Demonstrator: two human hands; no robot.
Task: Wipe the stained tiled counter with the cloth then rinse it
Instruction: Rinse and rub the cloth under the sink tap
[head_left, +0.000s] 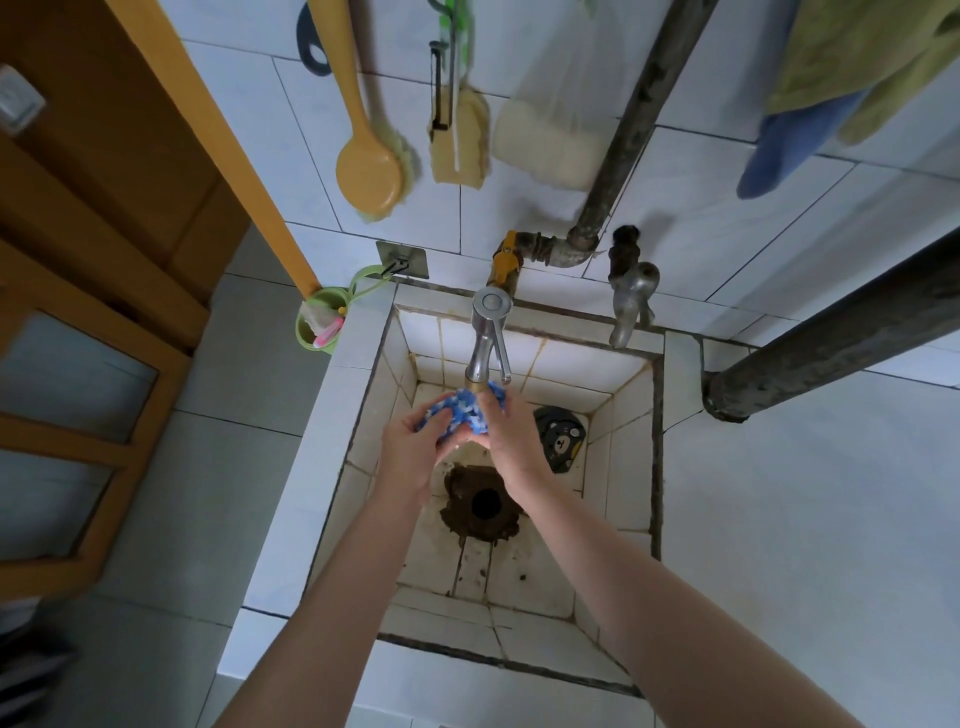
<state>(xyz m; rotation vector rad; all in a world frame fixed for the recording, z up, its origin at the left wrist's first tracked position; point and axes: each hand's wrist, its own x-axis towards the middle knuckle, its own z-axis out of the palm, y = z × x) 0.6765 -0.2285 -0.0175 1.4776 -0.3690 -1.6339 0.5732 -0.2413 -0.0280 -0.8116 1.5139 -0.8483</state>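
Your left hand (410, 447) and right hand (511, 441) are gripping the blue cloth (464, 410) under the tap (485, 343). Wiping seems done; you are probably rinsing now.

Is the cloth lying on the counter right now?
No, the left hand and the right hand hold the cloth under the tap, above the sink.

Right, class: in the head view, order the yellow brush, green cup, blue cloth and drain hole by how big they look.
Largest: yellow brush.
Next: green cup and blue cloth look alike; the cloth is partly hidden, so I leave them unranked.
Smallest: drain hole.
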